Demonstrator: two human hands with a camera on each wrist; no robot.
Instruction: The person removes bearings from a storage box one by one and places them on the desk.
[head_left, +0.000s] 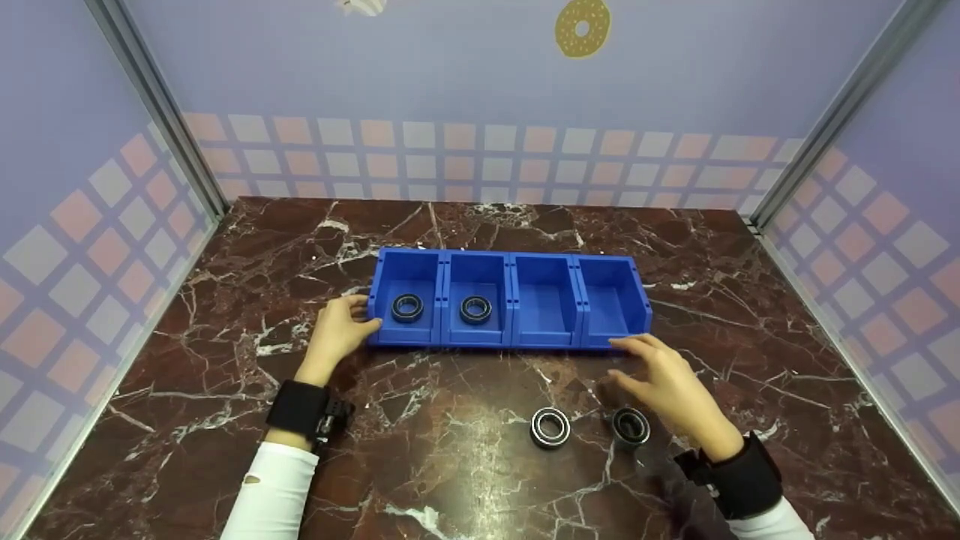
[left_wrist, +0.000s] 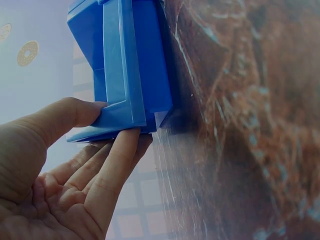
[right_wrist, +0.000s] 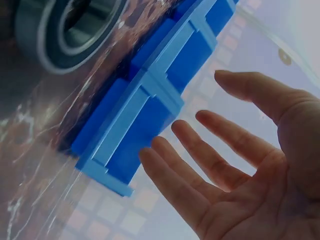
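Note:
A row of joined blue storage bins [head_left: 478,338] stands on the marbled table. My left hand [head_left: 341,330] holds the row's left end; in the left wrist view the thumb [left_wrist: 82,111] lies on the rim and the fingers [left_wrist: 117,162] reach along the outside wall. One ball bearing [head_left: 407,318] lies in the leftmost bin, another bearing [head_left: 475,319] in the bin beside it. Off the right front corner, my right hand [head_left: 667,382] hovers with fingers extended and nothing in its grasp. Below it are a bearing with a bright ring [head_left: 550,441] and a darker bearing [head_left: 631,437].
Printed wall panels [head_left: 495,82] enclose the back and both sides of the table [head_left: 450,457]. Metal corner posts [head_left: 161,105] rise at the back left and back right. The two right-hand bins hold no bearing.

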